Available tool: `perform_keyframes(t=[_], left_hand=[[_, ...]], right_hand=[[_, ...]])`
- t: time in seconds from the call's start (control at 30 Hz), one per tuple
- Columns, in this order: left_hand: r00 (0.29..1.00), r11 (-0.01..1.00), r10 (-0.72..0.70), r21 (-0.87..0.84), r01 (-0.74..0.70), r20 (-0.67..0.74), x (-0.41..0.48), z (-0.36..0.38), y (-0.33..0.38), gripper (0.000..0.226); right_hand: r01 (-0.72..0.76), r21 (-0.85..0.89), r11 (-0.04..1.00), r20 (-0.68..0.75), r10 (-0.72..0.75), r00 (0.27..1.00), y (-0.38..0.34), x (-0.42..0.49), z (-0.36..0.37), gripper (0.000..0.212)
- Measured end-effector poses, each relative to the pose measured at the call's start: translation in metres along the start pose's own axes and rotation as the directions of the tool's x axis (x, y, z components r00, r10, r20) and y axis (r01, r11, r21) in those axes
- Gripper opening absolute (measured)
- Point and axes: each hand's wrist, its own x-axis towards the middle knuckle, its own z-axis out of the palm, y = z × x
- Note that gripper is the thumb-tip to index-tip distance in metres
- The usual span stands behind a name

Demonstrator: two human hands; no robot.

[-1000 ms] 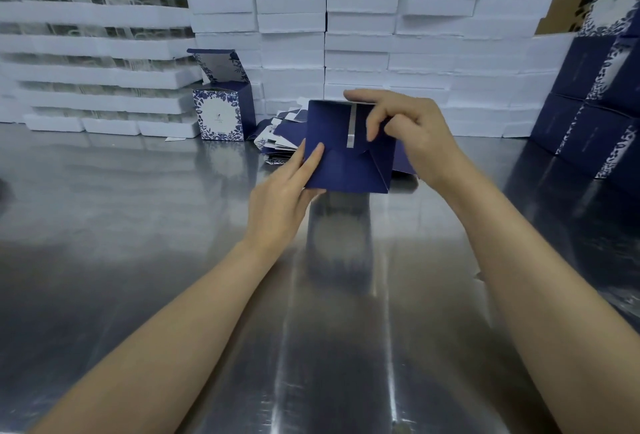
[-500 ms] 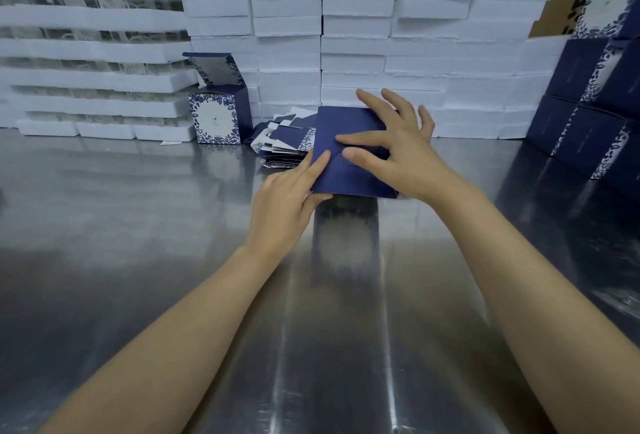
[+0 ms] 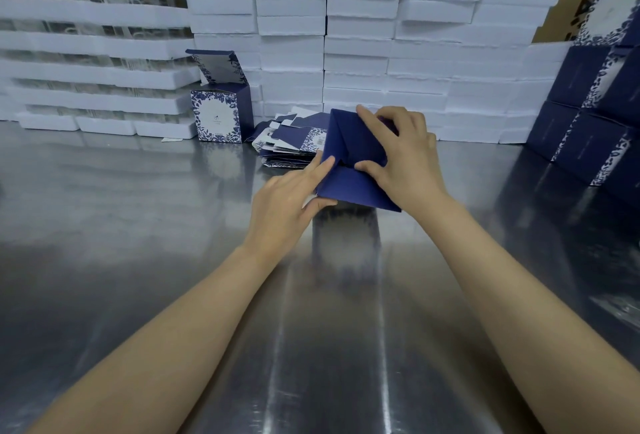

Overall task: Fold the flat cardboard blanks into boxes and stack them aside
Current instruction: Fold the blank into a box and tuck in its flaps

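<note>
A navy cardboard box (image 3: 346,177) stands on the steel table (image 3: 138,226) with its folded bottom flaps facing me. My left hand (image 3: 287,205) holds its left edge, thumb under the lower corner and fingers laid along the flap. My right hand (image 3: 401,156) grips the box from the right, thumb pressing the flaps at the middle and fingers curled over the top. Behind it lies a pile of flat printed blanks (image 3: 291,143). One folded box (image 3: 220,115) with a blue leaf pattern stands at the back left, its lid open.
Stacks of white foam trays (image 3: 363,35) wall off the back of the table. More trays with clear parts (image 3: 93,53) fill the left. Finished navy boxes (image 3: 595,122) are piled at the right edge.
The box's bottom flaps have been pushed in. My right hand went from lying flat on the panel to curling over the box, thumb on the flaps. The left hand stays at the left edge.
</note>
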Motion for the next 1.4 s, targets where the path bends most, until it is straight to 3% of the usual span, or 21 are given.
perform_keyframes(t=[0.07,0.17,0.3,0.37,0.47,0.53,0.6,0.67,0.8,0.97,1.1,1.17,1.27,1.33,1.4], left_hand=[[0.999,0.998,-0.054,-0.022,0.054,0.005,0.0,-0.001,0.0,0.065],[0.992,0.991,-0.119,-0.054,0.121,0.034,-0.001,-0.003,0.001,0.07],[0.988,0.983,-0.137,-0.115,0.145,0.072,-0.001,0.0,0.001,0.071],[0.98,0.95,-0.181,-0.244,0.195,0.079,-0.003,0.003,0.002,0.07],[0.91,0.737,-0.393,-0.546,0.398,0.132,-0.003,0.007,0.002,0.073],[0.831,0.585,-0.523,-0.63,0.51,0.187,-0.003,0.01,0.001,0.072],[0.795,0.457,-0.547,-0.703,0.545,0.261,-0.002,0.01,0.003,0.066],[0.818,0.383,-0.49,-0.769,0.512,0.301,-0.003,0.01,0.005,0.063],[0.85,0.466,-0.47,-0.752,0.467,0.236,-0.002,0.006,0.001,0.068],[0.924,0.623,-0.378,-0.722,0.302,0.06,0.001,0.007,0.001,0.057],[0.955,0.685,-0.297,-0.694,0.219,0.008,0.0,0.008,-0.007,0.06],[0.898,0.616,-0.44,-0.724,0.31,0.011,-0.001,0.007,-0.009,0.057],[0.699,0.542,-0.712,-0.689,0.481,-0.072,-0.003,0.004,-0.021,0.044],[0.651,0.496,-0.756,-0.706,0.506,-0.064,-0.004,0.003,-0.026,0.044],[0.655,0.482,-0.755,-0.696,0.533,-0.021,-0.001,0.006,-0.025,0.046]], right_hand=[[-0.007,0.14,0.99,-0.017,0.009,1.0,0.003,0.001,-0.003,0.059],[-0.112,0.411,0.905,-0.08,0.159,0.984,0.01,0.003,-0.01,0.043],[-0.225,0.523,0.822,0.062,0.227,0.972,0.017,0.004,-0.017,0.038],[-0.236,0.517,0.822,0.099,0.217,0.971,0.017,0.005,-0.02,0.042],[-0.236,0.491,0.839,0.119,0.203,0.972,0.016,0.004,-0.019,0.045],[-0.291,0.507,0.811,0.153,0.247,0.957,0.012,0.003,-0.017,0.042],[-0.329,0.509,0.796,0.215,0.253,0.943,0.007,0.002,-0.013,0.041],[-0.358,0.524,0.773,0.29,0.233,0.928,0.001,0.0,-0.009,0.037],[-0.303,0.564,0.768,0.275,0.171,0.946,-0.006,-0.007,-0.005,0.026],[-0.175,0.499,0.849,0.138,0.122,0.983,-0.004,-0.017,0.015,0.055],[-0.091,0.602,0.793,0.035,0.087,0.996,0.007,-0.04,0.04,0.06],[-0.161,0.662,0.732,0.097,0.129,0.987,0.013,-0.048,0.049,0.067],[-0.379,0.761,0.526,0.188,0.38,0.906,0.021,-0.045,0.05,0.057],[-0.468,0.781,0.414,0.255,0.473,0.844,0.029,-0.044,0.05,0.043],[-0.511,0.796,0.324,0.299,0.523,0.798,0.032,-0.042,0.049,0.026]])
